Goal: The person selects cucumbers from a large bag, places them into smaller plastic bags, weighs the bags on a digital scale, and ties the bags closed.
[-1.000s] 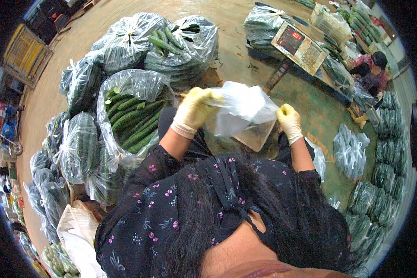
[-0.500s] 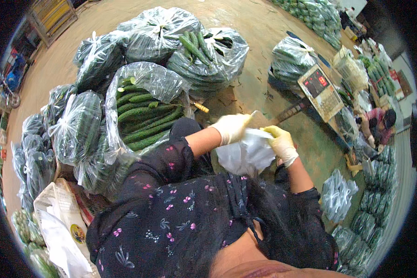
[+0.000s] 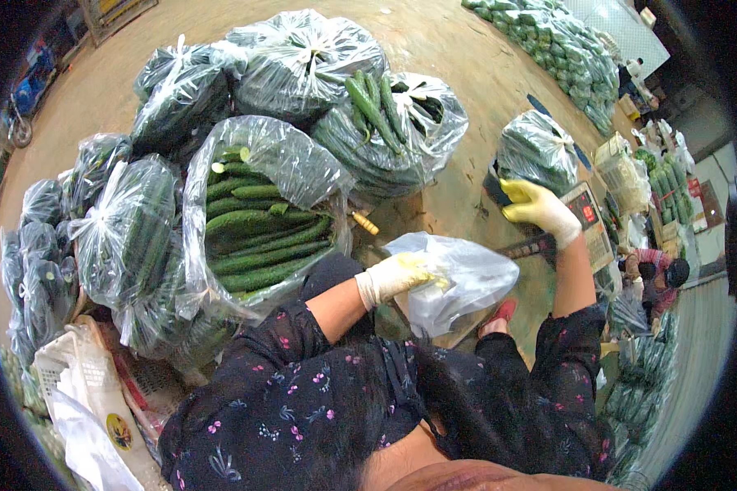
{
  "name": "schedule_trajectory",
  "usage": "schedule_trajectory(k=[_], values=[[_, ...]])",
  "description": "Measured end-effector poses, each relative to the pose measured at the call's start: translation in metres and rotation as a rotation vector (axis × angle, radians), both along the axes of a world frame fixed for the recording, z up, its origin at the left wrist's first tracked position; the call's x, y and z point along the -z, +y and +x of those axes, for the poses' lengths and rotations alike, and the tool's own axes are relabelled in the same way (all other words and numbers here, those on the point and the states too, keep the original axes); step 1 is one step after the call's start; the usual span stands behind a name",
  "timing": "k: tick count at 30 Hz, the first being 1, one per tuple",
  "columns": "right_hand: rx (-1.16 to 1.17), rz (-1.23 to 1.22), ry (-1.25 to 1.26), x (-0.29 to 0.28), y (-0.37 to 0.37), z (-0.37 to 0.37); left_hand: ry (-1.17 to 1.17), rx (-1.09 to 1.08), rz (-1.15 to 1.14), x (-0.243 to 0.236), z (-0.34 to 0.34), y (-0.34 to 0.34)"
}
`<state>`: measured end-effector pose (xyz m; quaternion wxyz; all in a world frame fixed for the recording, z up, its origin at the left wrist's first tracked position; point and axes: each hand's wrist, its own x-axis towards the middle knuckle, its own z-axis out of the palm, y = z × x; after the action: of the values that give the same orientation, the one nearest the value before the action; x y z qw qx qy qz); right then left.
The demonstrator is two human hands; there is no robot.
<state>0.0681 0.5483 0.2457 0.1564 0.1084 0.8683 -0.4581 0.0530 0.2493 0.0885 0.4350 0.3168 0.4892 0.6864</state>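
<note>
Right hand (image 3: 536, 211) has just come off the plastic bag (image 3: 471, 282) and looks empty, fingers spread by the scale (image 3: 595, 233), right of frame. So left hand (image 3: 397, 280) alone grips the bag, mid-frame.

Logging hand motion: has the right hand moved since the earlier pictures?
Yes: the right hand has left the plastic bag and moved toward the scale's display.

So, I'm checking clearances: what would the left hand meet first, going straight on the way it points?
Most likely the translucent plastic bag: the left hand points rightward into it and appears to touch it. Depth beyond the bag's near side is hard to judge.
</note>
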Motion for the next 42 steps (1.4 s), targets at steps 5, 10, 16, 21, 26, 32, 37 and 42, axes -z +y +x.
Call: schedule_trajectory(k=[5, 10, 16, 21, 26, 32, 37, 42], values=[[-0.149, 0.534, 0.342, 0.057, -0.076, -0.138, -0.114, -0.009, -0.15, 0.014, -0.014, 0.026], [-0.004, 0.559, 0.207, 0.117, -0.129, -0.225, -0.255, -0.213, -0.307, -0.009, -0.015, 0.019], [0.299, 0.553, 0.058, 0.152, -0.151, -0.269, -0.422, -0.355, -0.188, 0.0, -0.024, 0.014], [0.186, 0.229, 0.21, 0.145, -0.107, -0.258, -0.327, -0.296, -0.231, 0.012, -0.034, 0.012], [0.317, -0.57, 0.168, 0.123, -0.054, -0.192, -0.632, -0.285, 0.1, 0.002, -0.037, 0.002], [0.32, -0.922, 0.675, 0.047, -0.067, -0.036, -0.813, -0.176, 0.107, -0.013, -0.044, -0.006], [0.252, -1.047, 0.875, 0.038, -0.068, 0.04, -1.049, 0.174, 0.325, -0.001, -0.056, -0.013], [0.333, -0.718, 0.843, 0.064, -0.11, 0.086, -0.999, -0.217, -0.097, -0.038, -0.043, 0.006]])
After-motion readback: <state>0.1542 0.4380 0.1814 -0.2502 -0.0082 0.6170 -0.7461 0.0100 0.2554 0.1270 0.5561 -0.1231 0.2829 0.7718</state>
